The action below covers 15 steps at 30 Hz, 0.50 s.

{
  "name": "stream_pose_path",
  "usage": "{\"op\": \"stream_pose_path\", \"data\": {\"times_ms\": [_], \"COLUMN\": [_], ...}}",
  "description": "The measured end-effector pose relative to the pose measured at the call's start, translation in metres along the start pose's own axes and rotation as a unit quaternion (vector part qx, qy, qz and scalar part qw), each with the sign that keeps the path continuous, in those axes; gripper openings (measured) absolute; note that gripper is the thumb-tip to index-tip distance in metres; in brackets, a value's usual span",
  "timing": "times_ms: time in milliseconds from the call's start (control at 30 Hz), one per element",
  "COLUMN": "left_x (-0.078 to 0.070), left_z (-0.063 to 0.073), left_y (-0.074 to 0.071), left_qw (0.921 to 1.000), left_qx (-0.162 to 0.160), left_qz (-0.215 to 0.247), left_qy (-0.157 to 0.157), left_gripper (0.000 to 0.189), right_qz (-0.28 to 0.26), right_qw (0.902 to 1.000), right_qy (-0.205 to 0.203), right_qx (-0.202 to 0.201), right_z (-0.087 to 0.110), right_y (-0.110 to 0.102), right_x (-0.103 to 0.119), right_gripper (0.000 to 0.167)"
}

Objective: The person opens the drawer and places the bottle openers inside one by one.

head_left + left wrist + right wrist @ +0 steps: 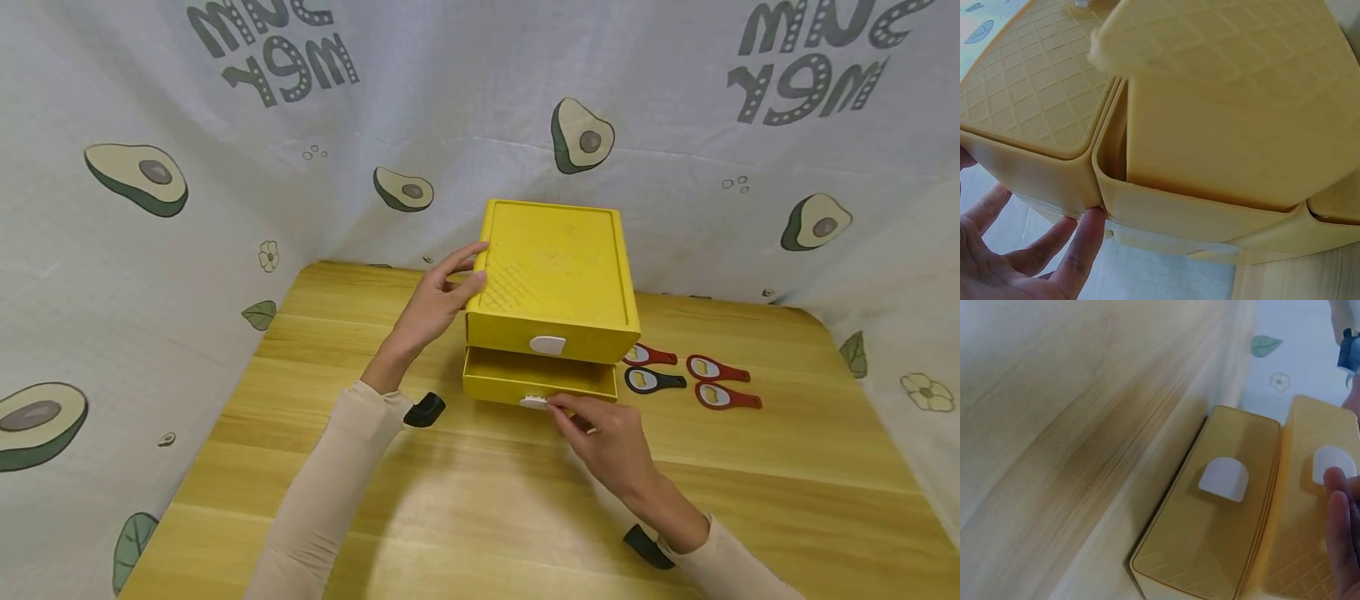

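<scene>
A yellow two-drawer box [555,262] stands on the wooden table, its upper drawer closed and its lower drawer [495,387] pulled partly out. The part of the drawer's inside that shows holds nothing. My right hand [611,446] pinches the lower drawer's white handle [534,402] between thumb and fingers. In the right wrist view, fingertips touch one white tab [1334,464]; the other tab [1225,479] is untouched. My left hand [438,300] rests against the box's left side near its top edge. In the left wrist view its extended fingers [1082,247] touch the yellow wall.
To the right of the box lie several small paddle-shaped things with round heads: red ones [727,395] and a black one [660,381]. A white curtain [465,75] printed with avocados hangs behind the wooden table [750,467]. Black pieces [424,410] show beside both wrists.
</scene>
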<state>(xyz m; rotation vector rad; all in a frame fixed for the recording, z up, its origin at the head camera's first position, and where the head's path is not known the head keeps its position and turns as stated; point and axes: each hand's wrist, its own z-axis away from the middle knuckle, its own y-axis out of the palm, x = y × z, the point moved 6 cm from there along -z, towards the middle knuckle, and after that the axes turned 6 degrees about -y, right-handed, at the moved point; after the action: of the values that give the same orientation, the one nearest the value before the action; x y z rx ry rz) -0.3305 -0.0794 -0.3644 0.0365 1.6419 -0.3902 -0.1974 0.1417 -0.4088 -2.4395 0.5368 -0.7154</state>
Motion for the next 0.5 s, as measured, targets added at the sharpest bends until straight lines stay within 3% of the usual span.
{"op": "stream_pose_path", "data": {"times_ms": [500], "left_x": [0.000], "left_z": [0.000], "left_y": [0.000], "left_qw": [1.0000], "left_qx": [-0.001], "left_qz": [0.003], "left_qy": [0.005], "left_gripper": [0.046], "right_qz": [0.033], "right_qw": [0.9987], "right_qy": [-0.035], "right_qx": [0.016], "right_z": [0.007], "right_y": [-0.005], "right_x": [0.023], "right_gripper": [0.025]}}
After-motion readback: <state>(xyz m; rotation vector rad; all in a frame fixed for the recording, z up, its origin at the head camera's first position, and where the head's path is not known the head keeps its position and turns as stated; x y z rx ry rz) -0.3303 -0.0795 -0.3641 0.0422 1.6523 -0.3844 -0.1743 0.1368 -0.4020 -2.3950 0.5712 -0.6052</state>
